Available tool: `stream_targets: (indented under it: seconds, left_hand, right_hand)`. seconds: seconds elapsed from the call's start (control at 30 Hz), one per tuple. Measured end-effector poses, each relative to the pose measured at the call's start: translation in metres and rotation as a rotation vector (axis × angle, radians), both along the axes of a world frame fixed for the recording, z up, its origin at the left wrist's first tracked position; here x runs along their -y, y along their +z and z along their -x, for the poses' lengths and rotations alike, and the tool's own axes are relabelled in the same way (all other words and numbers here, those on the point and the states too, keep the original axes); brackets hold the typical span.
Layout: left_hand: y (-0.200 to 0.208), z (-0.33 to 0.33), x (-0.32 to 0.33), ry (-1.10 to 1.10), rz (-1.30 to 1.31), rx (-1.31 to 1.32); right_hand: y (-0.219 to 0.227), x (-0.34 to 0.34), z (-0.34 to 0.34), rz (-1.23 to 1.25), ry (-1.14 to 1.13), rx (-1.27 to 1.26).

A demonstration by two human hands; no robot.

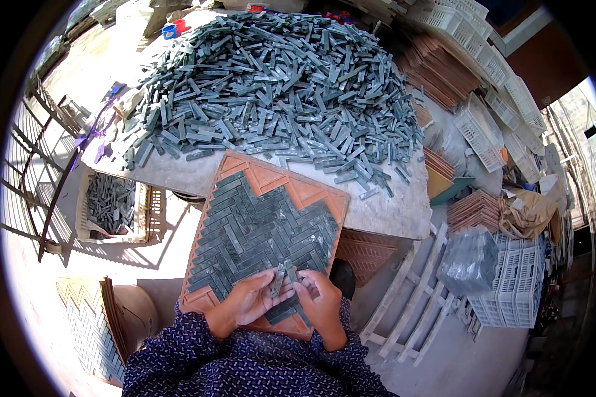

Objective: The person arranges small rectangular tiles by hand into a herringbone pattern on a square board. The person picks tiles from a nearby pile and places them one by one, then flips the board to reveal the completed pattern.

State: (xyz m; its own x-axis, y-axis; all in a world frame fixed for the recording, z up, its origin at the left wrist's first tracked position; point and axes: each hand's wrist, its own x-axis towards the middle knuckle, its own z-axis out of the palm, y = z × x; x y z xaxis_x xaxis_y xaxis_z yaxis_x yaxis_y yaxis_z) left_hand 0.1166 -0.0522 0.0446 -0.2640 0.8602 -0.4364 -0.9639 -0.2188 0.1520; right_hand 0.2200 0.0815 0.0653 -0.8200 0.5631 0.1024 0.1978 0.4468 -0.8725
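Over the near part of an orange herringbone mould tray, my left hand is closed on a small dark green-grey stone strip. Close beside it, my right hand pinches another stone strip between thumb and fingers. The two strips almost meet; whether they touch I cannot tell. Dark stone strips fill much of the tray in a zigzag pattern, with bare orange slots along its far edge. My hands cover part of the near rows. The tray leans from the table edge toward my body.
A large heap of loose stone strips covers the pale table. Left and below stands a cream crate of strips. A filled mould leans at lower left. Right are a wooden pallet, white crates and stacked orange moulds.
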Motion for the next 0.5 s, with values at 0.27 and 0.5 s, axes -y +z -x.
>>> stream_targets:
  seconds: [0.27, 0.5]
  left_hand:
    - [-0.009, -0.004, 0.001, -0.093, -0.030, -0.093]
    - [-0.010, -0.003, 0.002, -0.092, -0.008, -0.142]
  right_hand:
    - [-0.007, -0.003, -0.001, -0.016, 0.006, -0.046]
    - [0.003, 0.002, -0.001, -0.064, 0.102, 0.030]
